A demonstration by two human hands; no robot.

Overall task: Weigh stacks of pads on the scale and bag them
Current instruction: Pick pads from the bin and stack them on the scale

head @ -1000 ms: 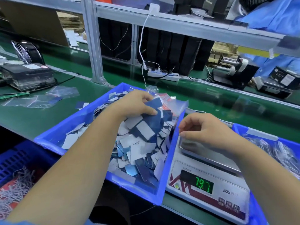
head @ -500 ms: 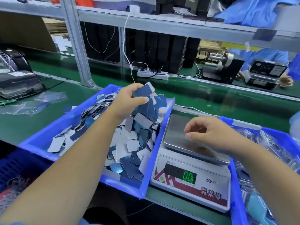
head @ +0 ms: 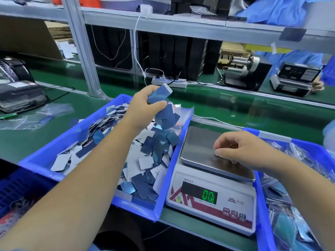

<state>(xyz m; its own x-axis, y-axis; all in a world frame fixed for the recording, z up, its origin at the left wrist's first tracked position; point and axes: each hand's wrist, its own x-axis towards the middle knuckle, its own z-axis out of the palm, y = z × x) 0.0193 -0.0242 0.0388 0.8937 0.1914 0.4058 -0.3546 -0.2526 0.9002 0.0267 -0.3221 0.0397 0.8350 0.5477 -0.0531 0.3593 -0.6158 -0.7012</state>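
Weighing step, new cycle: scale platform now bare, its display fallen from a loaded reading to near zero. Left hand has lifted a pinched stack of pads above the blue bin; right hand, loosely curled and empty, hovers over the platform.

Single head-worn view, wide-angle, looking forward and down from above the near edge of the green tabletop. Close range: both forearms enter from the bottom corners, left hand and right hand mid-frame. Blue bin left of centre, scale right of centre, both cut by nothing but the arms. Far side shows a shelf frame bowed by lens distortion. No second view to overlap.
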